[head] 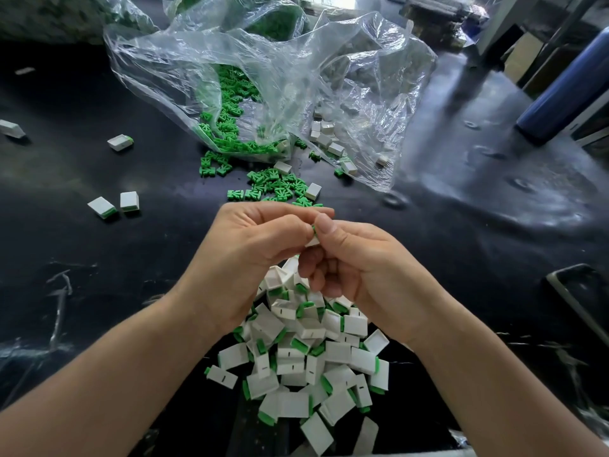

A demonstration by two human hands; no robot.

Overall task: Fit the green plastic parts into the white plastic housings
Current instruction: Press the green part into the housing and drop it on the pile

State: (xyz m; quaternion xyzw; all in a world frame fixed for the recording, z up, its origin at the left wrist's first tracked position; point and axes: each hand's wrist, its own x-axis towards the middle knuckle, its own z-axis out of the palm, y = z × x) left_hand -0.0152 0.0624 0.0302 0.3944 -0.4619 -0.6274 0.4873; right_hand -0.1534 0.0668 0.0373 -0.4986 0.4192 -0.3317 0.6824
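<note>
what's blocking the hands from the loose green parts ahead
Nothing visible: the loose green parts lie on the table just beyond the left hand and right hand, outside the plastic bag. Both pinch a white housing.

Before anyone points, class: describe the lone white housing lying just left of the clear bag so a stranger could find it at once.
Start at the clear plastic bag spilling green parts, then move left across the black table. The first white housing you meet is it. It lies alone with green at its right end, unlike the pair side by side nearer the person.
</note>
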